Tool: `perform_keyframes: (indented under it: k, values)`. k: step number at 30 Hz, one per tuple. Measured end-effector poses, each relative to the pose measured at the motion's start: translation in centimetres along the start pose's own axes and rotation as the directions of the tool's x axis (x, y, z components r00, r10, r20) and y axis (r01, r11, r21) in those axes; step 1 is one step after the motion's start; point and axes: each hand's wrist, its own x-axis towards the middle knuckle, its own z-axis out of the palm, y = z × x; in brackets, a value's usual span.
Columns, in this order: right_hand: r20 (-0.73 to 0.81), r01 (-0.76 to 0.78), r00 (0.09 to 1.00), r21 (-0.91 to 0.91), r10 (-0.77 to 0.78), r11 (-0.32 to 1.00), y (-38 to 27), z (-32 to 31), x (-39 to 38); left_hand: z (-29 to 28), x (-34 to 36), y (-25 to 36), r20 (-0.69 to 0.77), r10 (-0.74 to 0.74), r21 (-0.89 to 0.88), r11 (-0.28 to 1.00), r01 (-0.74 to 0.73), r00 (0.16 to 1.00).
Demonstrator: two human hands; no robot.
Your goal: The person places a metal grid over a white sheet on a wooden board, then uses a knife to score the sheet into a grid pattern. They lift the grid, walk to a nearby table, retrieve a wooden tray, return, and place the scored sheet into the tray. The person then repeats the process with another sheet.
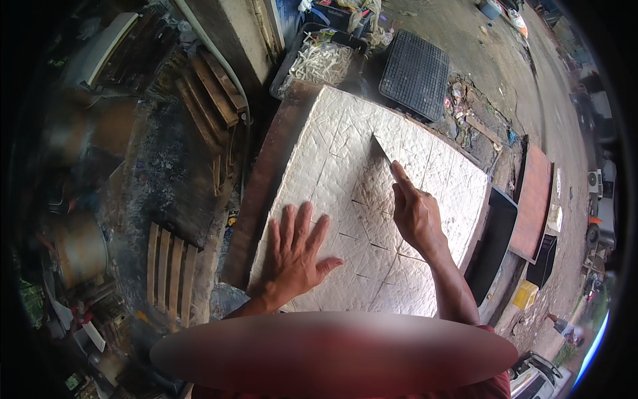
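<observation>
A large off-white slab with a rough, wrinkled surface lies in front of me; its material I cannot make out. Several straight slits run across it. My right hand grips a knife, index finger stretched along its back, the blade tip touching the slab's far middle part. The knife's handle is mostly hidden in the fist. On the near left part of the slab my left hand rests flat with its fingers spread, holding nothing.
A brown board shows beneath the slab along its left edge. Beyond stand a black tub of whitish strips and a dark grid-patterned crate. Wooden slats lie left; a black bin and yellow container sit right.
</observation>
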Motion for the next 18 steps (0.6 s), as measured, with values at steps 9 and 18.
perform_keyframes:
  k: [9,18]
  values:
    - [0.046,-0.041,0.998,-0.039,0.043,0.998,3.1,-2.9,-14.0,1.6,-0.2,0.4,-0.093,0.002,0.028,1.0,0.0,0.996]
    - [-0.011,-0.056,0.998,-0.028,0.056,0.998,6.5,-3.6,-25.7,3.6,-0.4,-0.1,-0.22,0.042,0.141,0.99,-0.011,0.975]
